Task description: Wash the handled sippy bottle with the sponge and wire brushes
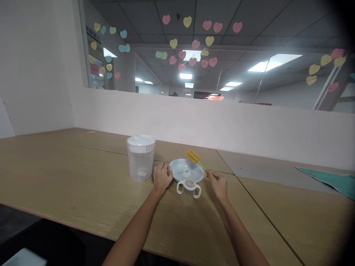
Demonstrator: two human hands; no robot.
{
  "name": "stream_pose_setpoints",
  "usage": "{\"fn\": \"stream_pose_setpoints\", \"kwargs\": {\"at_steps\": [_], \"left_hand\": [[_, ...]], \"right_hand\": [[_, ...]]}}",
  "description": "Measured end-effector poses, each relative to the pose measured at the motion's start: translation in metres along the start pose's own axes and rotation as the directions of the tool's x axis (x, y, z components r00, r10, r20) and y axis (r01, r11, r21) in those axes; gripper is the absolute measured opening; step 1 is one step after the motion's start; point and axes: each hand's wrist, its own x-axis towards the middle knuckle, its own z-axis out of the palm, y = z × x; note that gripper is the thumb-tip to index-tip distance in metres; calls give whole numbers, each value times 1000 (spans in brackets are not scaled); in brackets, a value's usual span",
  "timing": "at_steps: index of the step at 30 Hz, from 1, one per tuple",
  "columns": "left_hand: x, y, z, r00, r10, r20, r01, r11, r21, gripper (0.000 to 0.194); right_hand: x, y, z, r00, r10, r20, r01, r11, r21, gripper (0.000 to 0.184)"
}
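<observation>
My right hand (219, 184) is closed around the green handle of a sponge brush. Its yellow sponge head (193, 156) points up and left over the far edge of a pale plate (175, 165). At the plate's left side, my left hand (163, 176) has its fingers curled in; a thin pale line runs from near them over the plate, and what they hold is unclear. A small white ring-shaped piece (186, 173) lies on the plate. Just in front stands a clear cup with two white handles (188, 195). Part of a dark round edge shows behind my left wrist.
A clear plastic pitcher with a white lid (141, 162) stands left of my left hand. On the right of the table lies a green cloth (330, 181). Far left at the back is a small yellowish piece (91, 132). A wall with a window borders the table's far side.
</observation>
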Motion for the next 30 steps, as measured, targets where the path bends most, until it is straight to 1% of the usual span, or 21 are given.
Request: {"fn": "stream_pose_setpoints", "kwargs": {"at_steps": [3, 6, 10, 15, 18, 21, 24, 26, 28, 30], "left_hand": [[4, -6, -4, 998, -62, 12, 58, 975, 216, 10], [7, -12, -7, 991, -116, 74, 84, 937, 339, 11], [6, -18, -8, 976, -130, 173, 56, 924, 379, 15], [2, -21, -3, 940, -183, 287, 54, 912, 406, 13], [1, -19, 0, 921, -244, 303, 99, 901, 421, 13], [3, -16, 0, 905, -300, 302, 152, 891, 429, 20], [6, -10, -4, 907, -299, 295, 160, 895, 417, 25], [8, -5, -7, 919, -268, 290, 139, 906, 399, 28], [9, -1, -10, 929, -226, 293, 106, 921, 375, 29], [9, 3, -11, 935, -189, 299, 75, 933, 353, 28]], "right_hand": [[1, 1, 0, 1000, 5, 5, -5, 1000, 7, 51], [2, 3, 0, 1000, 5, 2, -5, 1000, -14, 51], [2, 7, 0, 1000, -5, 6, 5, 998, -62, 52], [2, 8, 0, 999, -29, 27, 32, 991, -128, 54], [1, 8, 0, 998, -56, 29, 60, 984, -169, 57], [0, 7, 0, 995, -86, 43, 94, 969, -229, 60], [0, 9, -2, 991, -123, 55, 134, 919, -371, 67], [1, 11, -4, 983, -165, 79, 183, 852, -490, 74], [2, 13, -6, 966, -239, 104, 254, 774, -580, 80], [4, 15, -9, 936, -339, 90, 315, 701, -640, 82]]}}
